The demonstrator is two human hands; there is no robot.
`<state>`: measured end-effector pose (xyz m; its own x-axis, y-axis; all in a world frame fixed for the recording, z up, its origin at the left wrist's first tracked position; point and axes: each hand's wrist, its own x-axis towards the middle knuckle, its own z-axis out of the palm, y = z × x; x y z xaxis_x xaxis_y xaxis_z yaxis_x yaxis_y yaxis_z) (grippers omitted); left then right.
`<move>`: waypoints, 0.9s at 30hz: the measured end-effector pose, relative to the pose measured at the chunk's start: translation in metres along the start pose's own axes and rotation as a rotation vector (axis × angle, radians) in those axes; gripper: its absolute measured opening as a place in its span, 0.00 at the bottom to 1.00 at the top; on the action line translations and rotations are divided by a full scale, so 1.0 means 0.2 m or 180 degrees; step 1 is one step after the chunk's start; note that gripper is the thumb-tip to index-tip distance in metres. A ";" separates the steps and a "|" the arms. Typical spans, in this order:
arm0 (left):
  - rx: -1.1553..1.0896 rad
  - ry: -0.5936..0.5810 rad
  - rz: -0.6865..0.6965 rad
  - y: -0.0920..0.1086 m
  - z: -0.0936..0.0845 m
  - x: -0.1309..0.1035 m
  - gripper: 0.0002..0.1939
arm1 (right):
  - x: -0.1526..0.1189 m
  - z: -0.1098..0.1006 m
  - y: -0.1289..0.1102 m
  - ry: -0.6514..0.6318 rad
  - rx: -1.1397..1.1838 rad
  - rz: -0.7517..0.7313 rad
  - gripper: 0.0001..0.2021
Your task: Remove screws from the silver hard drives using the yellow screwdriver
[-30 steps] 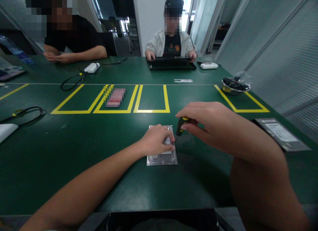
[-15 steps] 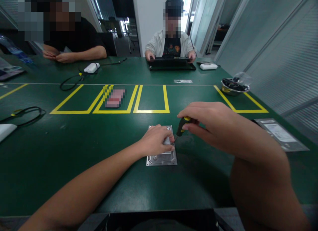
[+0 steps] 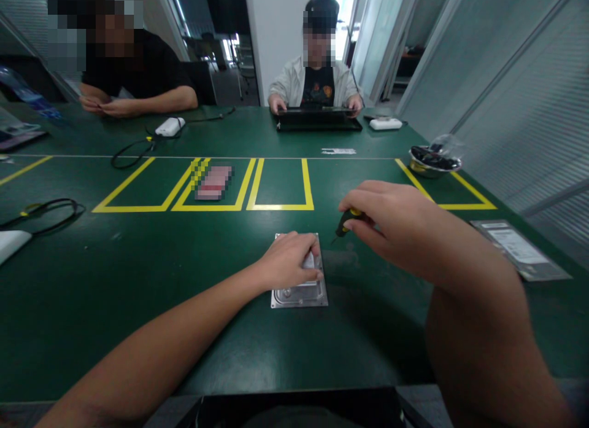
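Note:
A silver hard drive lies flat on the green table in front of me. My left hand rests over its upper part, thumb and fingers apart, and hides much of its label. To the right, my right hand is closed round a dark screwdriver with yellow marks. The screwdriver's tip points down and left, above the table and apart from the drive. Under my right forearm, at the right, a second drive in a clear bag lies partly covered.
Yellow tape frames mark the table; a pinkish blurred object lies in one. A bowl of dark items stands back right. Black cables and a white device lie left. Two people sit opposite, one holding a black panel.
My right hand has lifted the screwdriver up and to the right, away from the drive's right edge. My left hand has barely moved.

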<state>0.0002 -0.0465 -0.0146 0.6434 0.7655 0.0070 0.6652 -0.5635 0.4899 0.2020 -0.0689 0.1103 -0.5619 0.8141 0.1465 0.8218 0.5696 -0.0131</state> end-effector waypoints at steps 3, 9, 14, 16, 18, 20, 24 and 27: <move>0.0011 -0.0019 -0.0002 0.00 0.00 0.00 0.18 | 0.01 0.02 0.00 -0.0066 -0.0076 0.0107 0.04; 0.0001 -0.0061 0.0034 0.01 -0.01 0.00 0.16 | 0.03 0.05 0.01 -0.0120 -0.0286 0.0156 0.04; -0.0005 -0.0028 0.0000 0.01 -0.01 0.00 0.17 | 0.03 0.05 0.01 -0.0185 -0.0350 0.0228 0.04; 0.0012 -0.0033 0.0003 0.01 -0.01 0.00 0.17 | 0.04 0.06 0.00 -0.0225 -0.0355 0.0262 0.04; 0.0025 -0.0043 0.0011 0.00 -0.01 0.00 0.18 | 0.04 0.06 -0.01 -0.0223 -0.0389 0.0303 0.04; 0.0025 -0.0045 0.0004 0.00 0.00 0.00 0.18 | 0.05 0.07 -0.02 -0.0217 -0.0442 0.0354 0.04; 0.0017 -0.0029 0.0008 0.00 0.00 0.00 0.17 | 0.06 0.10 -0.02 -0.0210 -0.0589 0.0515 0.05; 0.0010 -0.0026 0.0015 0.01 0.00 0.00 0.18 | 0.07 0.11 -0.01 -0.0291 -0.0633 0.0567 0.05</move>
<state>0.0001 -0.0476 -0.0135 0.6495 0.7604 0.0023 0.6634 -0.5681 0.4870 0.1897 -0.0557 0.0902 -0.4056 0.9114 0.0693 0.9057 0.3905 0.1649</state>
